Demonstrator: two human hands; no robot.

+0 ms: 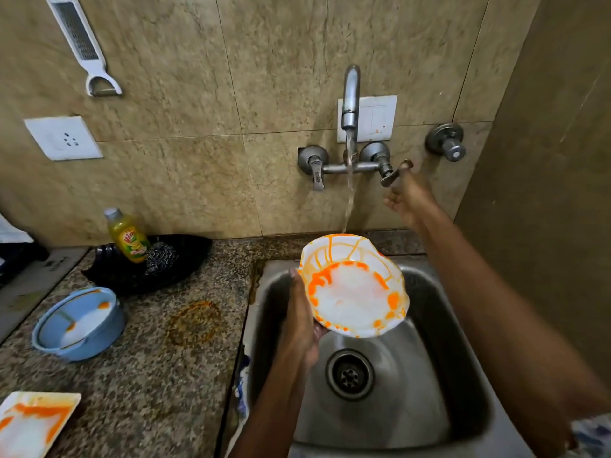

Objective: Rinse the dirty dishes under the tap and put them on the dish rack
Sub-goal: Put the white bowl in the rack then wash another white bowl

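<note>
A white bowl streaked with orange sauce is tilted over the steel sink. My left hand grips its left rim and underside. Water runs from the wall tap and falls just behind the bowl's far rim. My right hand reaches up to the right tap lever, thumb and fingers around it. A blue bowl with orange smears sits on the counter at left. A white square plate with orange sauce lies at the bottom left corner.
A black tray holding a yellow soap bottle and a steel scrubber stands by the wall. An orange ring stain marks the granite counter. A peeler, a socket and another valve are on the wall.
</note>
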